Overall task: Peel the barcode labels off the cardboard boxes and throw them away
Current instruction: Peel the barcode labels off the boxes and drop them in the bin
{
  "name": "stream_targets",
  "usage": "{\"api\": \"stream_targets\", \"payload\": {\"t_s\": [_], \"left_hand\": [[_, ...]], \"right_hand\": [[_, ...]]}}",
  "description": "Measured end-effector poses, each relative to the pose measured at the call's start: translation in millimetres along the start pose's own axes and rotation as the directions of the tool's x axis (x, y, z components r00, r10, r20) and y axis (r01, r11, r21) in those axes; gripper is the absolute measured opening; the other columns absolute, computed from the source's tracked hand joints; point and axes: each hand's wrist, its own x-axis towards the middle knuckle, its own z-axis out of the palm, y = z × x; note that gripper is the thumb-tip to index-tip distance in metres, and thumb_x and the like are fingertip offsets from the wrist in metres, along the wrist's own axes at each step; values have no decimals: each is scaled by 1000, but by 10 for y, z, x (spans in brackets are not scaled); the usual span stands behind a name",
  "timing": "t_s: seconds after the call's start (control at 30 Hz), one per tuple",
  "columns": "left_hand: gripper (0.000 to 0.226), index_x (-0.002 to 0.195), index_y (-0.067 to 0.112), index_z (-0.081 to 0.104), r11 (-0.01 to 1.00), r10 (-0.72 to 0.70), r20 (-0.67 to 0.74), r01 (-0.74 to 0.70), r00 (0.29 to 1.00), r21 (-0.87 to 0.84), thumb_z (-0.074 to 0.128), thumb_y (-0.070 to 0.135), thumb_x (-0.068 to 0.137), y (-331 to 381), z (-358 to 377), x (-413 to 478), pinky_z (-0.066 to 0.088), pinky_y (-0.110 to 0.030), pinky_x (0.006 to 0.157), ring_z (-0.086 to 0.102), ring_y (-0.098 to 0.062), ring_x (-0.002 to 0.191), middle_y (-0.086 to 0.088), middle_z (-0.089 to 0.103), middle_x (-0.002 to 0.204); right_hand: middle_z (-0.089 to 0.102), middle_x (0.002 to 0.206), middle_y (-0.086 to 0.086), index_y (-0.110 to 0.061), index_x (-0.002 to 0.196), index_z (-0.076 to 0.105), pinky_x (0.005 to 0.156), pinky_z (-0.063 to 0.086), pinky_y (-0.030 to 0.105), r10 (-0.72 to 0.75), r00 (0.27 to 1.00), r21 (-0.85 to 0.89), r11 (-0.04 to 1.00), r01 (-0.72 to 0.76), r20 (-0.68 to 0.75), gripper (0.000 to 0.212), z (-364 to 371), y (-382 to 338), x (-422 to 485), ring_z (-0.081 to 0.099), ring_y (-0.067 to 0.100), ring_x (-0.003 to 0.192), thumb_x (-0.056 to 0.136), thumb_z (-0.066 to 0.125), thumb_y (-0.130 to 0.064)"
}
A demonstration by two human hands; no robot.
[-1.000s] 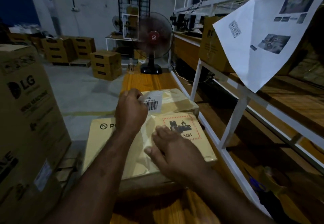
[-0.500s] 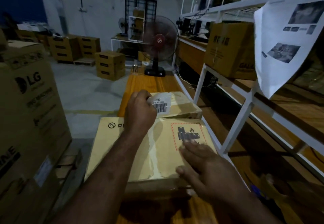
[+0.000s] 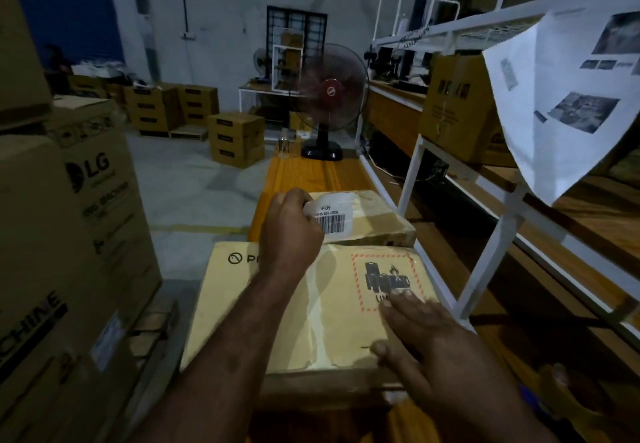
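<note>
1. My right hand (image 3: 426, 335) has slid from the middle of the cardboard box (image 3: 242, 321) to its near right corner. Its fingers (image 3: 398, 293) now lie flat, tips on the red-bordered hazard sticker (image 3: 384, 276).
2. The barcode label (image 3: 330, 219) pinched in my left hand (image 3: 291, 231) curls over more at its top edge.

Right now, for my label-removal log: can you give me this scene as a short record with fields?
left grip: pinches the label, barcode side showing
label place: lifted, in front of the far box
right grip: flat on the near box, fingertips on its hazard sticker
disposal: label not yet thrown away; no bin that I can make out
background: fan, stacked boxes on the floor
</note>
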Motion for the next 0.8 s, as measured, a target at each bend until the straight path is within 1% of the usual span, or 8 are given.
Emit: {"api": "stream_targets", "payload": {"t_s": [0.13,0.27,0.43,0.5,0.57,0.67,0.73,0.8], "left_hand": [[20,96,14,64,999,43,-3,-43,999,24,59,2,81,-3,-35,-59,44,-31,70,56,-24,91,-5,60,102],[18,93,14,64,999,35,-48,-35,998,14,60,2,80,-60,-113,-59,42,-28,70,56,-23,86,-6,61,100],[18,91,12,63,1000,5,-53,-6,999,-19,59,-1,79,-60,-62,-11,44,-30,69,57,-25,85,-7,59,99],[17,91,11,63,1000,4,-51,-5,999,-13,59,0,79,-54,-48,-17,39,-28,68,56,-25,84,-8,59,97],[16,91,12,63,1000,13,-45,-13,999,-2,60,1,80,-32,-61,-47,37,-27,68,55,-25,84,-9,59,98],[15,90,13,63,999,36,-36,-36,999,6,60,3,80,5,-113,-125,37,-27,67,54,-23,82,-7,59,96],[15,90,13,64,999,38,-48,-38,998,1,60,2,80,14,-158,-159,38,-28,67,54,-23,81,-7,59,95],[16,91,12,65,1000,30,-65,-31,997,-5,61,2,79,15,-186,-162,40,-28,69,56,-25,84,-7,60,97]], "right_hand": [[22,161,-8,-28,152,28,117,14,29,34,991,15,999,-32,-129,77,-16,14,416,15,6,147,90,16,-72],[18,163,4,-18,153,26,119,13,34,18,987,-7,1000,-19,-159,72,-1,-213,716,12,19,150,97,22,-63],[9,160,-19,-32,153,27,106,-15,7,-147,985,90,984,155,-93,83,110,-239,182,-8,-11,140,85,9,-76],[19,151,-30,-39,147,39,105,-8,-1,-111,989,155,980,125,-96,96,72,-103,-8,-7,-29,127,72,-1,-84],[26,145,-36,-43,141,45,101,3,-5,-34,994,189,980,53,-103,84,7,38,-46,3,-34,121,76,10,-82],[26,157,-20,-36,148,37,110,20,17,51,986,120,992,-32,-156,65,-61,114,134,19,-6,141,92,27,-68],[19,162,-8,-27,153,28,117,17,29,66,986,47,997,-59,-153,72,-63,32,292,16,10,148,94,26,-68],[12,164,-2,-21,155,21,117,4,29,46,992,23,999,-43,-118,76,-37,-120,382,7,15,151,94,24,-67]]}}
